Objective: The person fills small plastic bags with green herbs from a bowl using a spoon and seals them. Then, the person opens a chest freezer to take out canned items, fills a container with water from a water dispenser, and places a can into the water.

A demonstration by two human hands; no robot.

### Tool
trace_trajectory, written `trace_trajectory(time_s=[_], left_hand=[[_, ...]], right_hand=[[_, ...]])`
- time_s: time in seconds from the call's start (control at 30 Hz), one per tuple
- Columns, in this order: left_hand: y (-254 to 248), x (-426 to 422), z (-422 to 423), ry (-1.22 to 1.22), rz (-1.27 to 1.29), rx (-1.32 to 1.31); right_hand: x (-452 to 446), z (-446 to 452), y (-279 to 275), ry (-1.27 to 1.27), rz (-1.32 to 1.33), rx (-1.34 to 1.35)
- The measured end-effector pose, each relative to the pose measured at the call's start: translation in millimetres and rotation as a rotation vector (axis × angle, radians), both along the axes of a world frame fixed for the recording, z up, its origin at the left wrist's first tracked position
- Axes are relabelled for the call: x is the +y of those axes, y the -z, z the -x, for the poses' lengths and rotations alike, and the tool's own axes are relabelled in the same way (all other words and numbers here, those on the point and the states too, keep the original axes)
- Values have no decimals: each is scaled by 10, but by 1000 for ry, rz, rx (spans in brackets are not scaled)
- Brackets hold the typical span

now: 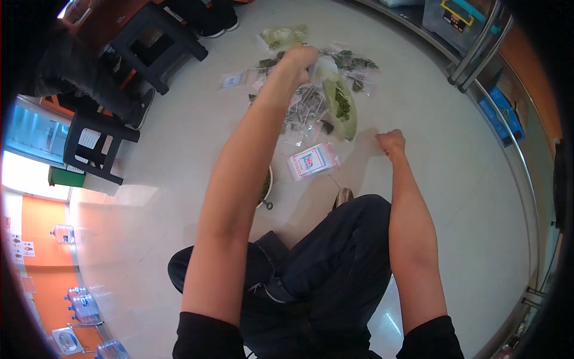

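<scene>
Head: leafy packets [356, 61] piled upper centre, greens [266, 185] unpacked in bowl [271, 178]; left hand [301, 60] grip can't tell, right hand [391, 142] curled together

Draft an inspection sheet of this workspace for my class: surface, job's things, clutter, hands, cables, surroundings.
Surface: glossy pale floor.
Job's things: long greenish plastic bag with green pieces inside; rectangular white printed plastic packets; round white-rimmed container, partly hidden.
Clutter: loose heap of small clear plastic bags, some holding dark leaves.
Hands: left hand at the heap, grip unclear; right hand curled, apart from the bags.
Cables: nothing seen.
Surroundings: black plastic stools, silver metal rack.
</scene>
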State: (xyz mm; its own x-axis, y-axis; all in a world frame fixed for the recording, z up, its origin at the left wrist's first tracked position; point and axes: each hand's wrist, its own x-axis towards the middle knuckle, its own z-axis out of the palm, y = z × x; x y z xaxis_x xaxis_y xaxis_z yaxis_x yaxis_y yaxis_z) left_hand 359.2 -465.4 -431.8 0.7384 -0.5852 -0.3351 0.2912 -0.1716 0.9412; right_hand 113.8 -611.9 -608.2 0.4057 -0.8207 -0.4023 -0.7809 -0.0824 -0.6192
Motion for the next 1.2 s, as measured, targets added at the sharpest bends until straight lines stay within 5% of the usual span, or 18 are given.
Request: trace_trajectory(time_s=[0.13, 0.3, 0.47, 0.67, 0.97, 1.07, 1.17, 1.2], left_hand=[[464, -213, 238, -113, 65, 135], [671, -353, 235, -267, 256, 252], [779, -398, 143, -243, 299, 246], [610, -221, 194, -98, 160, 47], [101, 21, 522, -25, -124, -108], [260, -58, 493, -40, -159, -201], [383, -160, 415, -56, -141, -220], [418, -181, 397, -58, -108, -194]], right_hand=[[-65, 50, 243, 23, 187, 57], [397, 551, 698, -115, 233, -632], [817, 766, 615, -311, 661, -256], [878, 661, 625, -87, 680, -358], [873, 704, 439, -175, 439, -257], [858, 846, 617, -65, 70, -652], [1122, 1456, 56, 88, -985, -1091], [1318, 1755, -138, 92, -1007, -1101]])
